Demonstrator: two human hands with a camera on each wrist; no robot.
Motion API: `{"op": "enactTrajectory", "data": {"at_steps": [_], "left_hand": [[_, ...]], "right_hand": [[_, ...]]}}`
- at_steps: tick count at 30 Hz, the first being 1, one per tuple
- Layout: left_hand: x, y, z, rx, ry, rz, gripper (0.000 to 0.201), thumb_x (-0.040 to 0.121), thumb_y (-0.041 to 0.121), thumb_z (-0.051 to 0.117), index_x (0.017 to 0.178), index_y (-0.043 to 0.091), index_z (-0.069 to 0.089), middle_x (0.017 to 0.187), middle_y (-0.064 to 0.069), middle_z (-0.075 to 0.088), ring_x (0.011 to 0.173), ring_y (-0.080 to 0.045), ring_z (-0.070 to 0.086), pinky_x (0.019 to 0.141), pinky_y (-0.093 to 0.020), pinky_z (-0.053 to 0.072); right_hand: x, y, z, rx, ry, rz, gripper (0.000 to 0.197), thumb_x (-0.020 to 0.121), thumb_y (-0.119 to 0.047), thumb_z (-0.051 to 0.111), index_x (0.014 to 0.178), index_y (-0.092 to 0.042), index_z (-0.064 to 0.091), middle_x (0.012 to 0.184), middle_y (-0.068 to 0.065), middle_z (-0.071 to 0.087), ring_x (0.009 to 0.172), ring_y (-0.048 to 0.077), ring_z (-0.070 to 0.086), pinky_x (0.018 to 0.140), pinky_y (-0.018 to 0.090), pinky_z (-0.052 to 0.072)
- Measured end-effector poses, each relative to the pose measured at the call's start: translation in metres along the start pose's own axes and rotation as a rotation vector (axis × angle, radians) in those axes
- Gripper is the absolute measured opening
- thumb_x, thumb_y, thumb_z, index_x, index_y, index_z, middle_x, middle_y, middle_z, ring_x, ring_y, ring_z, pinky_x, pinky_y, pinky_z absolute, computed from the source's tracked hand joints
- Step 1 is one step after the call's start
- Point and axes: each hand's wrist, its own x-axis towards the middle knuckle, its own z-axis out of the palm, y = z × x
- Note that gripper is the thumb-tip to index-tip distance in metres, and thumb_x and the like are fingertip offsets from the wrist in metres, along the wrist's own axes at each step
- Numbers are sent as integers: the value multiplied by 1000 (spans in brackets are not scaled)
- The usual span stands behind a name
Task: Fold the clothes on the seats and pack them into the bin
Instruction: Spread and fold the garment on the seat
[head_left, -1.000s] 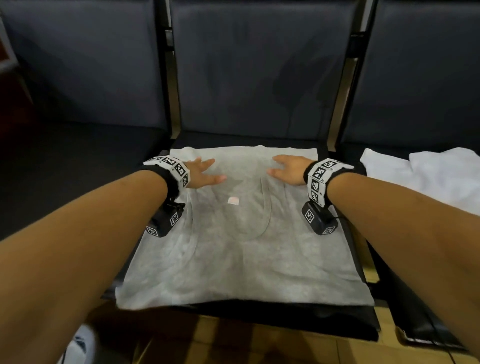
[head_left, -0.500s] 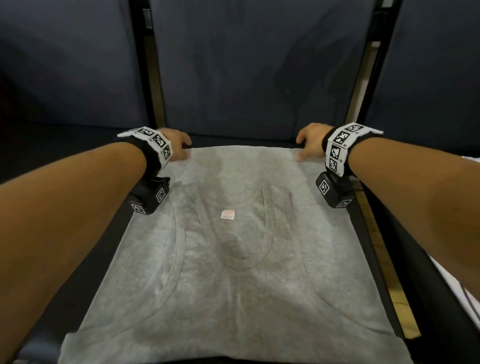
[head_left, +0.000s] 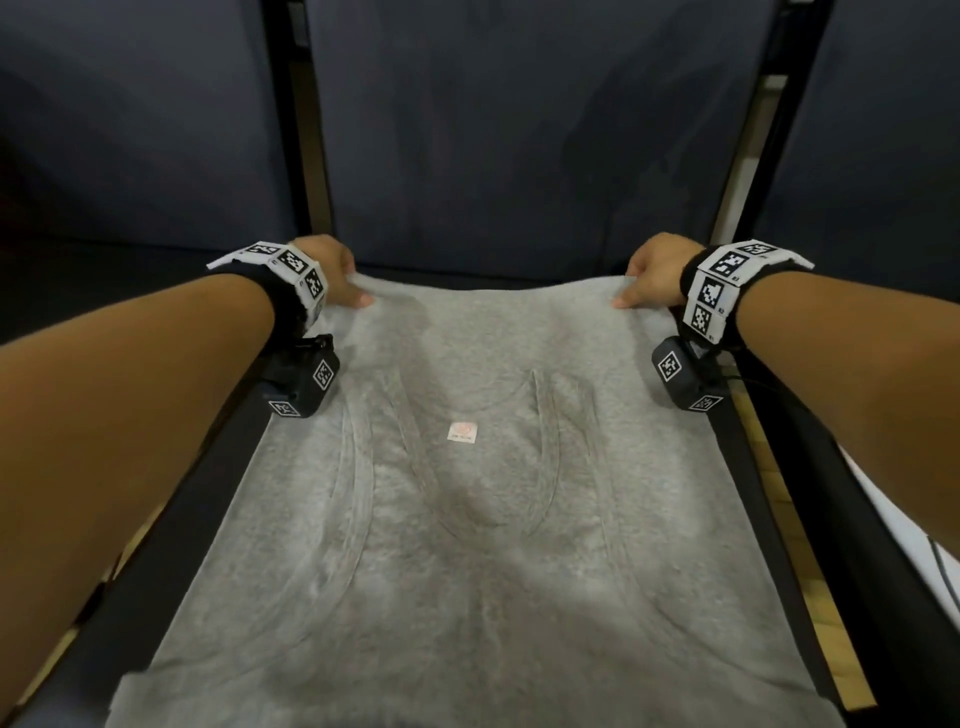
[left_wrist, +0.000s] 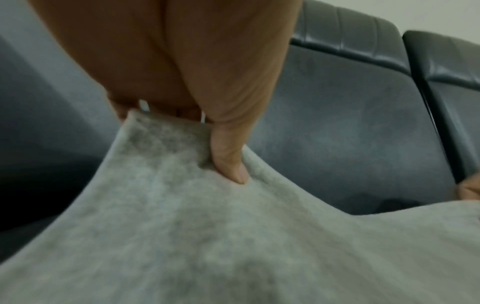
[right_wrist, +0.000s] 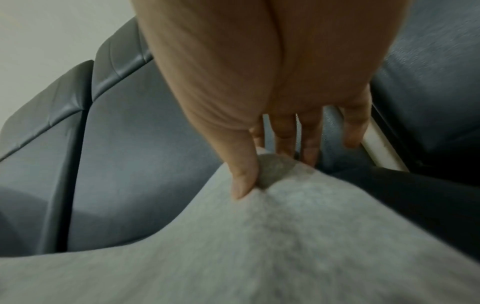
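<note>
Since a second ago both hands have slid from the middle of the shirt (head_left: 483, 519) out to its far corners, and the far edge, flat before, is now lifted off the seat (head_left: 498, 274) between them. The camera has also come in closer over the shirt, so the white cloth (head_left: 904, 525) to the right of the shirt shows only as a sliver at the frame edge.

The left hand (head_left: 332, 270) pinches the shirt's far left corner: in the left wrist view the thumb (left_wrist: 228, 160) presses down on top of the grey fabric and the other fingers are curled beneath it. The right hand (head_left: 652, 273) pinches the far right corner the same way, thumb (right_wrist: 242, 176) on top, with the index and middle fingers going down behind the fabric; the little finger hangs clear of it.

The shirt lies spread over the middle seat, near edge hanging at the seat's front, a small white label (head_left: 462, 431) near its centre. The dark backrest (head_left: 519, 130) stands just behind the lifted edge.
</note>
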Motion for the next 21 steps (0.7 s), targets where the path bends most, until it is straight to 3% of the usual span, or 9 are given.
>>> {"op": "enactTrajectory", "data": {"at_steps": [4,8,13,17,21], "left_hand": [[-14,0,-34,-84,191,-61,52,79,43,74,113,8,59,112,-13,60,106,-34,57,79,-36,43],[-45,-4,-60,-177,279,-22,33,80,37,75,99,14,59,101,-9,61,88,-25,53,77,-34,42],[-107,-9,-79,-207,255,60,35,80,40,74,104,17,68,98,-4,63,95,-25,57,82,-35,46],[-165,-19,-72,-260,213,112,25,78,42,75,89,21,68,85,-1,63,88,-22,58,76,-33,45],[-223,-29,-56,-254,151,151,18,76,38,77,79,24,66,79,1,63,83,-20,60,71,-29,43]], "right_hand": [[-12,-3,-19,165,227,6,25,79,-30,79,87,-14,62,93,8,63,91,25,61,69,30,42],[-42,-13,-43,224,354,-28,25,81,-30,77,91,-14,60,92,5,59,86,21,55,69,30,40],[-105,-22,-57,230,388,-107,26,82,-30,76,88,-13,58,85,3,57,84,21,54,69,30,39],[-160,-15,-40,364,408,-136,20,82,-25,75,85,-11,60,79,0,57,79,19,56,68,29,40],[-215,0,-12,469,397,-130,23,78,-21,77,72,-17,56,69,-2,55,68,18,54,60,27,40]]}}
